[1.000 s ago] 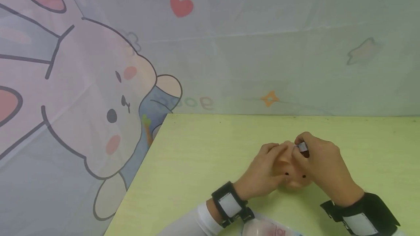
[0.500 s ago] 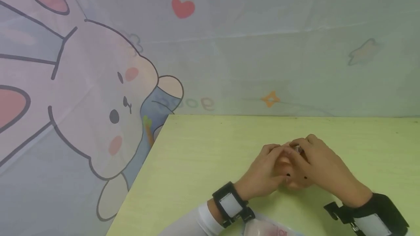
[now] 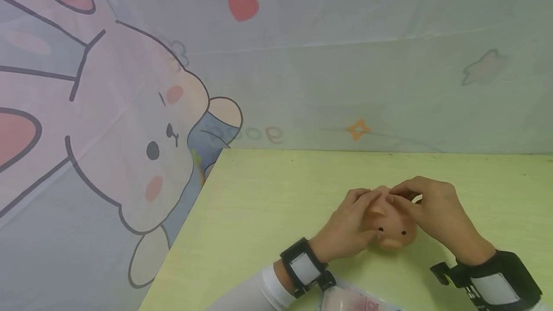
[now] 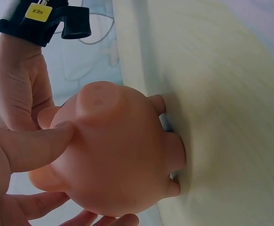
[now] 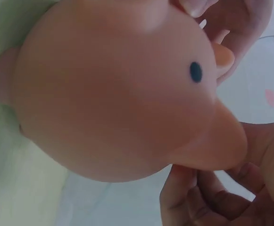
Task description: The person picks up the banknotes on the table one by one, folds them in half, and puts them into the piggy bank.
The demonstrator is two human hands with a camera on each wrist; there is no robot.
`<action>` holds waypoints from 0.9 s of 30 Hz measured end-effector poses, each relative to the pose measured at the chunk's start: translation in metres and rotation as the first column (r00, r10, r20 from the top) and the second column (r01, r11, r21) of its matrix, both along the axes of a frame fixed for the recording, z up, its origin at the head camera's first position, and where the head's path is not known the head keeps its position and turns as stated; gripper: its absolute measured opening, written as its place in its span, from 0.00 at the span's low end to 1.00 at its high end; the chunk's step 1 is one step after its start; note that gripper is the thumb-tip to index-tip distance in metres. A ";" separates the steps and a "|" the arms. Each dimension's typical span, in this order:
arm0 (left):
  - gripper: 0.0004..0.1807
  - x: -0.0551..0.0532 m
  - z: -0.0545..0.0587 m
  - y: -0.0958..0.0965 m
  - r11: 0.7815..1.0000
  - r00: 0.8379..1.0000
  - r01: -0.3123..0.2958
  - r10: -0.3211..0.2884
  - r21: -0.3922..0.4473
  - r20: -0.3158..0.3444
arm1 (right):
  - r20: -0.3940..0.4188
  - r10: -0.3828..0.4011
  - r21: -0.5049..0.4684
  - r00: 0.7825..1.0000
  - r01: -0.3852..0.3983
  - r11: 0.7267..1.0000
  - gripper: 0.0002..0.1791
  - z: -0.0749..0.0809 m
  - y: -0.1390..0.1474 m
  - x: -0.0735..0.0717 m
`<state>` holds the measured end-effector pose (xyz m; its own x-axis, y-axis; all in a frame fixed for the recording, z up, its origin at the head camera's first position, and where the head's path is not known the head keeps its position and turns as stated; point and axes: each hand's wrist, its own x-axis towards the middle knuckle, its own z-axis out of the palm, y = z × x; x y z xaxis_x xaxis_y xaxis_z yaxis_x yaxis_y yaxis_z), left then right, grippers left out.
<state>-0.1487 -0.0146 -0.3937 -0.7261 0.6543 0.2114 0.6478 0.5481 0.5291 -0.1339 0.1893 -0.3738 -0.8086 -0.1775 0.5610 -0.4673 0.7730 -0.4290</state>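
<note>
A peach-pink piggy bank [image 3: 394, 234] stands on its short legs on the table, snout toward me, with black dot eyes. My left hand [image 3: 345, 227] grips its left side; the thumb presses beside the snout in the left wrist view, and the fingers reach behind the body. At the top of its back, the thumb and forefinger of my right hand [image 3: 436, 215] are drawn close together, touching the pig behind an ear. In the right wrist view, the right hand [image 5: 269, 169] has bent fingers behind that ear. I cannot tell whether anything small is between its fingertips.
A clear plastic pack [image 3: 345, 299] with pinkish contents and printing lies at the near edge, beside the left wrist strap. The pale yellow-green table [image 3: 259, 215] ends at the left by a cloth backdrop [image 3: 324, 71] printed with a rabbit.
A small silver and dark object in my right fingers, seen earlier, no longer shows. The right hand has shifted slightly right, uncovering more of the pig's head. My left hand keeps its hold.
</note>
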 end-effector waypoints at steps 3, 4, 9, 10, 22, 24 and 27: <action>0.42 0.000 0.001 -0.001 1.000 1.000 -0.006 0.006 -0.004 -0.005 | -0.049 0.039 0.062 0.998 -0.036 0.997 0.08 -0.001 0.002 -0.002; 0.42 0.000 0.001 -0.001 1.000 1.000 -0.009 0.009 -0.004 -0.006 | -0.063 0.058 0.092 0.996 -0.052 0.994 0.09 0.000 0.002 -0.002; 0.41 0.000 0.001 -0.001 0.999 0.999 -0.032 0.032 -0.015 -0.012 | -0.058 0.165 0.247 0.985 -0.146 0.958 0.11 0.006 0.005 0.005; 0.40 0.000 0.001 -0.001 0.999 0.999 -0.037 0.036 -0.017 -0.011 | -0.037 0.172 0.268 0.984 -0.156 0.951 0.11 0.008 0.006 0.007; 0.45 0.014 0.034 -0.020 0.997 0.996 -0.060 0.056 -0.054 -0.069 | -0.096 0.065 0.224 0.993 -0.042 0.974 0.12 0.038 -0.015 0.048; 0.42 0.023 0.042 -0.029 0.994 0.991 -0.092 0.085 -0.058 -0.107 | -0.165 0.126 0.212 0.978 -0.089 0.973 0.18 0.040 -0.022 0.057; 0.38 0.038 0.045 -0.043 0.990 0.984 -0.086 0.066 -0.116 -0.163 | -0.233 0.218 0.229 0.948 -0.165 0.959 0.29 0.033 -0.033 0.069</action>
